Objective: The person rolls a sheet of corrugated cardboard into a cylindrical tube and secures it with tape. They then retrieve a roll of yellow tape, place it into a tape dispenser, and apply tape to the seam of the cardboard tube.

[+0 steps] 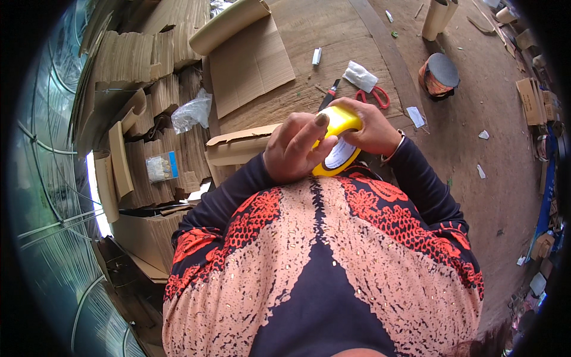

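Note:
A roll of yellow tape (341,121) with a white label inside its core is held up close in front of my chest. My right hand (376,130) grips it from the right, with the thumb at the rim of the core. My left hand (294,147) is closed against the roll's left side, its fingers bent and its thumb pressed near the roll's edge. Whether a loose tape end is between those fingers is hidden. Just beyond the roll lie a knife with a dark handle (331,90) and red-handled scissors (380,98), partly covered by my right hand.
Stacks of cardboard sheets (128,56) fill the left side. A flat cardboard piece (250,68) lies ahead on the wooden board (339,35). A crumpled clear plastic bag (193,112) rests on the stacks. A round dark-topped stool (441,72) and cardboard tubes (437,18) stand at far right.

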A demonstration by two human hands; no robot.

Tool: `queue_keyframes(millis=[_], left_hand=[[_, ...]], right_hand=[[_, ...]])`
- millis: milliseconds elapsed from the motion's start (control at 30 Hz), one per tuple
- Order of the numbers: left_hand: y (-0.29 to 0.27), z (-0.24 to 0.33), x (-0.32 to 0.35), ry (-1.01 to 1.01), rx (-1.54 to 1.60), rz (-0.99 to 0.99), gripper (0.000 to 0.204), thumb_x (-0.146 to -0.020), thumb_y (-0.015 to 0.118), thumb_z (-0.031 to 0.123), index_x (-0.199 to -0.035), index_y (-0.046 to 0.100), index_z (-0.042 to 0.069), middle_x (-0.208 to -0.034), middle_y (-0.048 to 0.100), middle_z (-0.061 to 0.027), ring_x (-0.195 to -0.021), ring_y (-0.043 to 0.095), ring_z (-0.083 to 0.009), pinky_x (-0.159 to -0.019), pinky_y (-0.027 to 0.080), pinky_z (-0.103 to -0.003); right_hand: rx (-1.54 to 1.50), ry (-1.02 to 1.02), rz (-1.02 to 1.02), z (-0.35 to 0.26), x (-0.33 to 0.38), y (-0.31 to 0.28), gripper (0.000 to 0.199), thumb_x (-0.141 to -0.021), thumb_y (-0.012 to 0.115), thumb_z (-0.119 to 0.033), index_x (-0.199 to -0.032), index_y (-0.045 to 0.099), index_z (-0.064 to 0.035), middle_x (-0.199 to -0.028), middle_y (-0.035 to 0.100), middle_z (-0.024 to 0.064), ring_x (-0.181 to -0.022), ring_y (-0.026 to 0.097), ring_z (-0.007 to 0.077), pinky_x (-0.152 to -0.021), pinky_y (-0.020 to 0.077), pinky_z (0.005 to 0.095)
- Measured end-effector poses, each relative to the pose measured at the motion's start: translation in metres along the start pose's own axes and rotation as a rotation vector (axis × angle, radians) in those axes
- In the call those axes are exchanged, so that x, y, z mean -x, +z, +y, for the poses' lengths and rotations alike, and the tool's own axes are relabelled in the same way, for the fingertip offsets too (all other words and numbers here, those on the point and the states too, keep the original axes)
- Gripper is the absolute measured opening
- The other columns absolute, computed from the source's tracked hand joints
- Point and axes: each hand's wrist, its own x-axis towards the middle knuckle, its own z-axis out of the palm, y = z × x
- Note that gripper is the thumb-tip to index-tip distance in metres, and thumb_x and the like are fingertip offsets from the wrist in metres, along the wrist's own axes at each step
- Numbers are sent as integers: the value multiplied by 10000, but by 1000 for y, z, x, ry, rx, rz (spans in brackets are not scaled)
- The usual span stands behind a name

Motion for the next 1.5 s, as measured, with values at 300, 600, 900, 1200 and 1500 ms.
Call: queue_keyframes(millis=[300,600,900,1200,1500], left_hand=[[8,-4,-2,59,59,56,999,-753,898,88,-1581,338,84,-1162,578,-160,-952,654,-253,-784,582,-366],[12,-5,3,31,53,115,1021,-758,902,109,-1591,314,83,-1167,566,-151,-931,655,-214,-790,585,-353],[5,-7,4,-54,-6,-29,1209,-746,916,67,-1655,121,132,-1025,556,-84,-792,570,-162,-690,507,-311],[12,-10,13,-79,77,36,1285,-690,959,120,-1645,100,128,-1064,545,-105,-863,564,-174,-760,509,-317],[13,-10,14,-68,-30,68,1134,-774,906,245,-1649,195,120,-1018,528,-72,-813,596,-172,-722,539,-329]], right_hand=[[-57,17,-6,5,-2,-4,558,-786,655,-17,-1335,564,8,-1163,680,84,-1072,630,138,-948,515,301],[-41,-8,-6,12,-5,-4,560,-786,658,-43,-1337,569,5,-1167,686,87,-1077,638,139,-949,517,306],[-29,20,-4,17,-7,0,541,-777,675,-44,-1310,593,-2,-1150,694,83,-1069,651,141,-943,520,303],[-43,31,-8,13,-10,0,570,-743,685,-44,-1305,595,-8,-1137,693,89,-1058,657,151,-943,522,314],[-47,54,-29,21,-13,0,561,-741,677,-30,-1296,595,-6,-1145,692,89,-1061,660,163,-951,521,320]])
